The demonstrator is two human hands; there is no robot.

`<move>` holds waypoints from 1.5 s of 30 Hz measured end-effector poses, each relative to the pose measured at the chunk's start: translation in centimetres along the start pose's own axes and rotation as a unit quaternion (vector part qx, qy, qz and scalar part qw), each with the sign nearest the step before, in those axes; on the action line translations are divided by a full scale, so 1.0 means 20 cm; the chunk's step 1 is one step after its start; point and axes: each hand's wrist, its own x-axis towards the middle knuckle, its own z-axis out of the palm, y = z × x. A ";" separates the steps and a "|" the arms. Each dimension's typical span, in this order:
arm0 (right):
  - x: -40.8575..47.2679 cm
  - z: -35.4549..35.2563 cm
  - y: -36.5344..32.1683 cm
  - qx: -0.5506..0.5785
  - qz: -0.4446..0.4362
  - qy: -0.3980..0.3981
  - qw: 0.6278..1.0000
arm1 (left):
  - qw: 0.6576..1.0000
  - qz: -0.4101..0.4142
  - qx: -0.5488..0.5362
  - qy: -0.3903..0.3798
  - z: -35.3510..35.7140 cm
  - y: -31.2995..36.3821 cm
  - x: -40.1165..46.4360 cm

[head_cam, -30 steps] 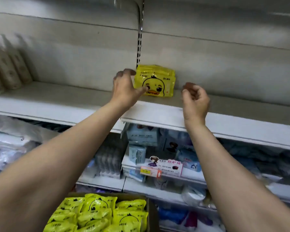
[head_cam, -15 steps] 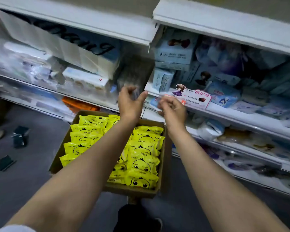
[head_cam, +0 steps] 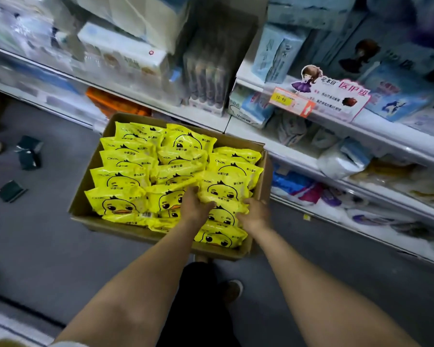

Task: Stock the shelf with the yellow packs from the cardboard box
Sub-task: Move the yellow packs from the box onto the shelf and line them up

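An open cardboard box [head_cam: 85,179] stands on the floor in front of the shelving, filled with several yellow packs [head_cam: 120,176] printed with a duck face. Both my hands are down in the box at its near right part. My left hand [head_cam: 194,206] grips the left edge of one yellow pack [head_cam: 223,212], thumb over its top. My right hand [head_cam: 254,214] holds that pack's right edge with curled fingers. The upper shelf with the earlier yellow packs is out of view.
Lower shelves [head_cam: 386,144] run behind and right of the box, packed with blue and white goods, with a pink promo sign and a price tag [head_cam: 283,99]. Small dark boxes [head_cam: 29,152] lie on the grey floor at left. My shoe [head_cam: 232,290] is below the box.
My view has dropped from the upper shelf to the box. Both hands came down from the shelf edge into the box and took hold of a yellow pack.
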 end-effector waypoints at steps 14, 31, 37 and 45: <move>-0.10 0.01 0.06 0.400 0.097 -0.158 0.897 | 0.991 -0.019 -0.118 -0.055 -0.20 -0.04 -0.11; -0.04 0.03 0.06 0.457 0.137 -0.041 0.878 | 0.923 0.043 0.367 0.104 -0.40 -0.15 0.05; -0.06 -0.02 0.09 0.475 0.141 -0.012 0.868 | 0.856 0.024 0.510 0.082 -0.36 -0.16 0.00; -0.17 -0.22 0.07 0.545 0.092 0.047 0.832 | 0.987 0.077 0.119 0.076 -0.43 0.06 -0.14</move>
